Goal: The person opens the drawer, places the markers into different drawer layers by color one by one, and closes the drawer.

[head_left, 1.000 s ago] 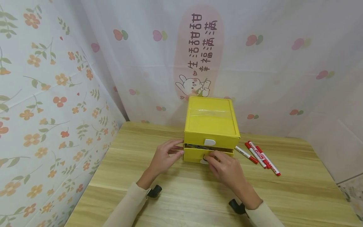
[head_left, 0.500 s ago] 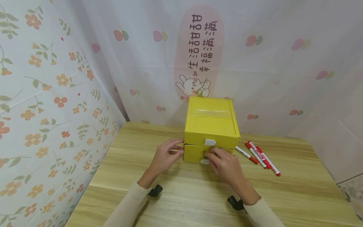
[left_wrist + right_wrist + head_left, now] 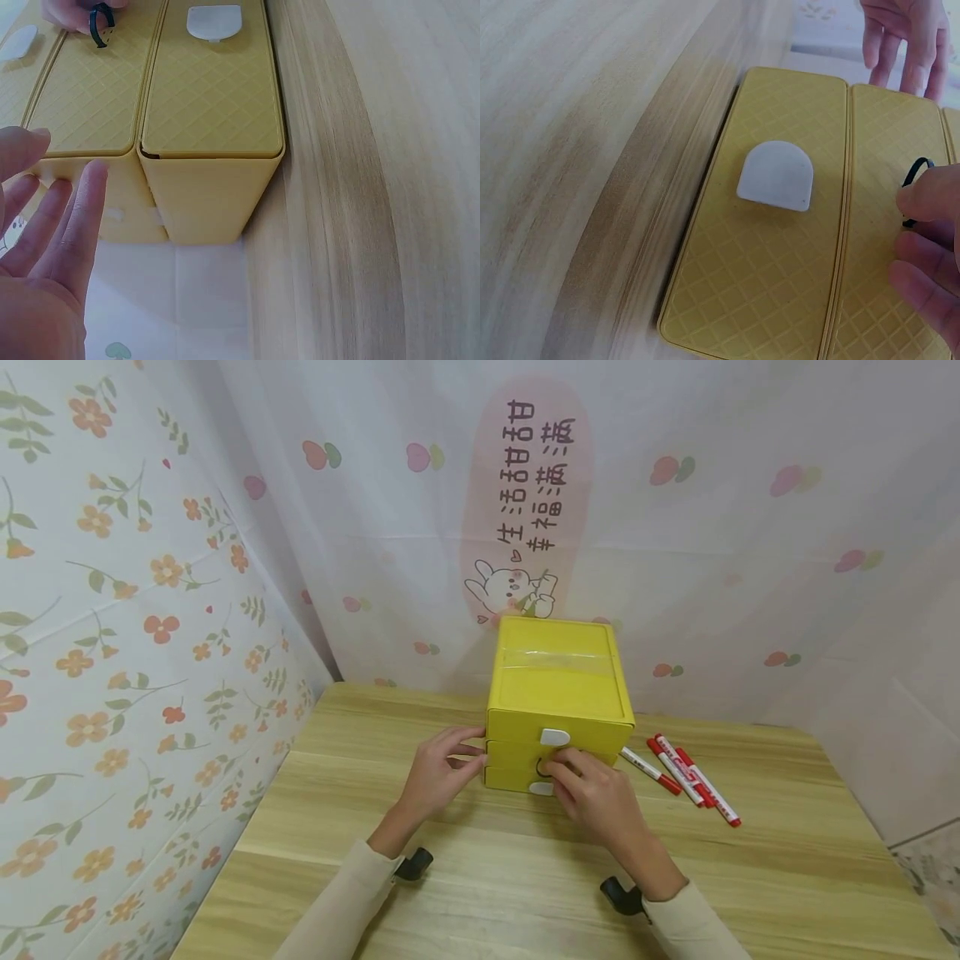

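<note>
A yellow drawer box (image 3: pixel 558 672) with three stacked drawers stands on the wooden table, all its fronts flush. White tabs mark the top drawer (image 3: pixel 517 727) and the bottom drawer (image 3: pixel 757 262); the middle drawer (image 3: pixel 94 97) carries a black loop pull (image 3: pixel 916 174). My right hand (image 3: pixel 596 793) pinches that loop between thumb and fingers, close against the drawer front. At the box's left side, my left hand (image 3: pixel 442 772) has its fingers extended, fingertips right at the side wall near the front edge.
Several red-and-white markers (image 3: pixel 678 768) lie on the table (image 3: pixel 480 893) just right of the box. A white patterned curtain (image 3: pixel 390 568) hangs close behind it, and a floral curtain (image 3: pixel 150 652) runs along the left.
The middle drawer has slid back into the box, closing the gap through which its contents showed. My right hand moved slightly forward with the loop; my left hand stayed at the side.
</note>
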{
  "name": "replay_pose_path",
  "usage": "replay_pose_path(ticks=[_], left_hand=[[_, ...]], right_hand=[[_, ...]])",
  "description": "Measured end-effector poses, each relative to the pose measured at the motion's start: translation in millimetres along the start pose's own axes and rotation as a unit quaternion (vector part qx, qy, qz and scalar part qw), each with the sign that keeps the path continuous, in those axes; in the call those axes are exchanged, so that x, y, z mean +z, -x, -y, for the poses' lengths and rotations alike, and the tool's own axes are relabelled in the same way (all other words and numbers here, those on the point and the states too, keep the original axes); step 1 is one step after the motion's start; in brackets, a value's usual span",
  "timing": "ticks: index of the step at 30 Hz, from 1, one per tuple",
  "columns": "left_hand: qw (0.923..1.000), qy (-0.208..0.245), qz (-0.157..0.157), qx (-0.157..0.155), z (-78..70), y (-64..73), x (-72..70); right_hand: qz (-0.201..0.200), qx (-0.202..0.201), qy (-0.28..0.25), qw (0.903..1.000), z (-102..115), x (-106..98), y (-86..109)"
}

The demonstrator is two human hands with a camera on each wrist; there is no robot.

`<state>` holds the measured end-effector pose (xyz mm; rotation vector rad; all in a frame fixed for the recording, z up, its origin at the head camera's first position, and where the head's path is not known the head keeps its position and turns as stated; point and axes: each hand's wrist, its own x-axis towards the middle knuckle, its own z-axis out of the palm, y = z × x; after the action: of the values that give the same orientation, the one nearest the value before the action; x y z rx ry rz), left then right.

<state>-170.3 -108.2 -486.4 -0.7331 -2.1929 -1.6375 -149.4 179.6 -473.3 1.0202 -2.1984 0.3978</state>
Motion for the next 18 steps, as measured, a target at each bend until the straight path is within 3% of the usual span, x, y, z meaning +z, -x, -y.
replay_pose_path(ticks=[12, 18], left_hand=[[0.9999, -0.007, -0.006, -0.011, 0.5, -0.5, 2.4], [0.999, 0.001, 0.008, -0.044, 1.3, 2.2, 2.0]], right_hand=[[0.009, 0.016, -0.04, 0.999, 0, -5, 10.2], [-0.005, 0.087, -0.111, 0.99, 2, -10, 24.4]])
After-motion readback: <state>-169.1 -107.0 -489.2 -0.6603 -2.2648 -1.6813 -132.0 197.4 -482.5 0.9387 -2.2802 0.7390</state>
